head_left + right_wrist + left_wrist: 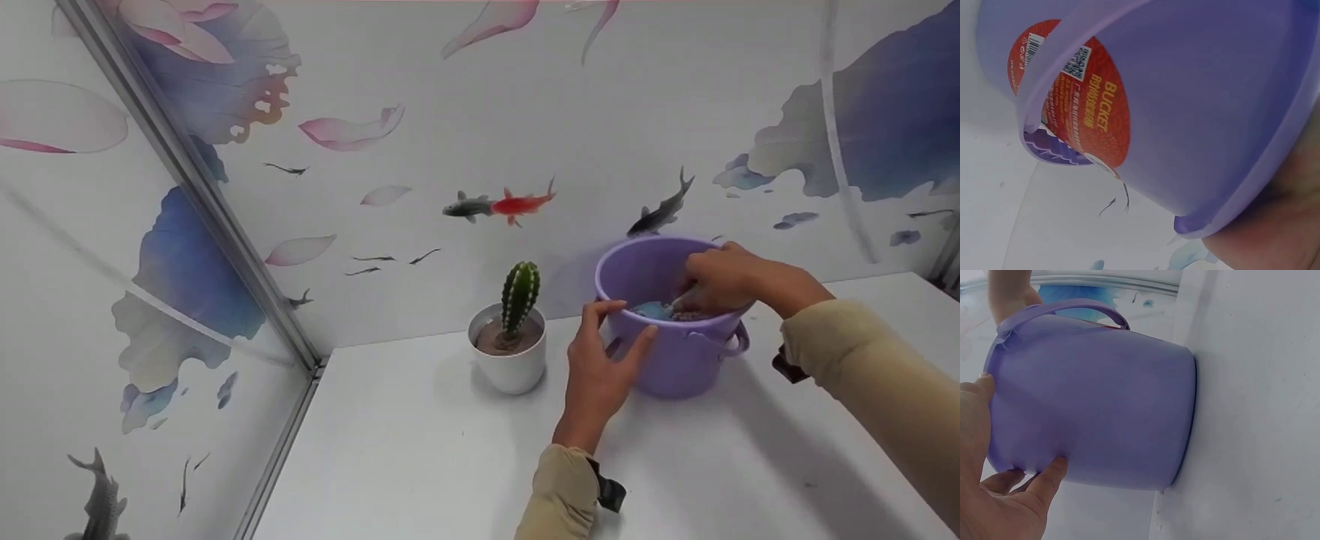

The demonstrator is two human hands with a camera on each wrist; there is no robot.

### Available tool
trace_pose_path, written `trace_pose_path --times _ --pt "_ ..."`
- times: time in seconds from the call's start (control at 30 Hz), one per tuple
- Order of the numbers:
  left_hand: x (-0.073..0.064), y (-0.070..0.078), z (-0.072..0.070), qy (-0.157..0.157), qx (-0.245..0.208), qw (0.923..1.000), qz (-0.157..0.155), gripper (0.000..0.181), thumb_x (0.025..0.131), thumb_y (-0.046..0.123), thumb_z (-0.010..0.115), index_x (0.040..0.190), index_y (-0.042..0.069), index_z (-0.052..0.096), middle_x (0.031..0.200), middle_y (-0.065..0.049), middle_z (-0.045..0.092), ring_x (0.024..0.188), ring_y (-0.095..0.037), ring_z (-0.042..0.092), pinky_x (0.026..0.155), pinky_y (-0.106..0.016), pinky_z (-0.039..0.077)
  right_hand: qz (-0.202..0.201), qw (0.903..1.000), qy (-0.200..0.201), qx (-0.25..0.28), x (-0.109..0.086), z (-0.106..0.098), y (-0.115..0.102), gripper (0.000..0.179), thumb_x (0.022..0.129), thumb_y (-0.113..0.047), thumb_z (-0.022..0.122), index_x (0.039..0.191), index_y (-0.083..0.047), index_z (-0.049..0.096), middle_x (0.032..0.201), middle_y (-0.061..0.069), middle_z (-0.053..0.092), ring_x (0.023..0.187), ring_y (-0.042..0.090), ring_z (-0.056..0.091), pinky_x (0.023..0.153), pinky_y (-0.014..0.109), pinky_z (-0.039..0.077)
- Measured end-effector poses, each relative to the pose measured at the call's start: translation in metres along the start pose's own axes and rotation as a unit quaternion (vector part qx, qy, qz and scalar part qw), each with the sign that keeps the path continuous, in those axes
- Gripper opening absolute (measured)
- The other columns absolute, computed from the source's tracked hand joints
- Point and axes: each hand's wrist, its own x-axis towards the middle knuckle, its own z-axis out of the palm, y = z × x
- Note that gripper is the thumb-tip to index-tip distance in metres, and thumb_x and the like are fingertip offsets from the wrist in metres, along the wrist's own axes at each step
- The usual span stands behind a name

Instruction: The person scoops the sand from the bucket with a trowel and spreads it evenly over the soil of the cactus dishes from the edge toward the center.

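Observation:
A purple bucket [675,360] stands upright on the white table. At its near left side, my left hand [600,371] grips it, with a finger at the rim and the thumb against the outer wall. My right hand [724,277] reaches over the right rim into the bucket, fingers curled round the pale handle of a small blue tool [652,310]. The tool's lower end and the fingertips are partly hidden by the bucket wall. Brownish, grainy stuff [686,316] shows beside the tool.
Left of the bucket, a cactus [520,300] grows in a white pot [514,367]. Behind the table [420,450] rises a wall painted with fish and petals. A metal-framed panel [217,217] borders the left. The bucket's handle [1050,73] hangs beside a red label [1103,121].

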Motion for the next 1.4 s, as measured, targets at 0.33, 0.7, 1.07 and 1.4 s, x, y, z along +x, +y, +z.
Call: trace_pose_path --times 0.33,0.7,1.07,1.4 --pt "-0.001 0.001 0.001 -0.003 -0.008 1.0000 -0.004 0.052 0.098 0.055 0.077 0.140 0.040 0.051 0.155 0.011 0.056 0.154 -0.006 0.046 0.114 -0.036 0.056 -0.002 0.9998 0.006 0.017 -0.007 -0.008 0.002 0.016 0.100 -0.027 0.078 0.109 -0.019 0.087 0.102 -0.001 0.084 0.097 0.022 0.072 0.093 0.059 0.039" --pt "-0.001 0.002 0.000 -0.001 -0.009 0.9999 -0.010 0.052 0.099 0.053 0.077 0.141 0.038 0.051 0.156 0.012 0.056 0.154 -0.006 0.046 0.115 -0.037 0.055 -0.003 0.9992 0.014 0.036 -0.019 -0.013 0.004 0.020 0.102 -0.033 0.076 0.113 -0.020 0.086 0.103 -0.004 0.082 0.089 0.013 0.069 0.073 0.034 0.053" --pt "-0.002 0.003 0.001 0.002 -0.005 1.0000 -0.008 0.052 0.099 0.054 0.077 0.141 0.040 0.051 0.158 0.013 0.054 0.154 -0.007 0.046 0.115 -0.036 0.055 -0.015 0.9974 0.063 0.031 -0.034 -0.010 0.008 0.017 0.100 -0.030 0.078 0.111 -0.020 0.086 0.104 -0.006 0.082 0.097 0.016 0.072 0.083 0.046 0.056" --pt "-0.003 0.003 -0.001 -0.007 0.000 0.9999 -0.009 0.047 0.103 0.057 0.069 0.143 0.043 0.049 0.162 0.015 0.050 0.156 -0.008 0.044 0.116 -0.035 0.054 0.002 0.9931 0.091 0.075 -0.044 -0.009 0.014 0.026 0.102 -0.026 0.076 0.120 -0.009 0.083 0.116 0.011 0.082 0.104 0.031 0.078 0.086 0.051 0.067"
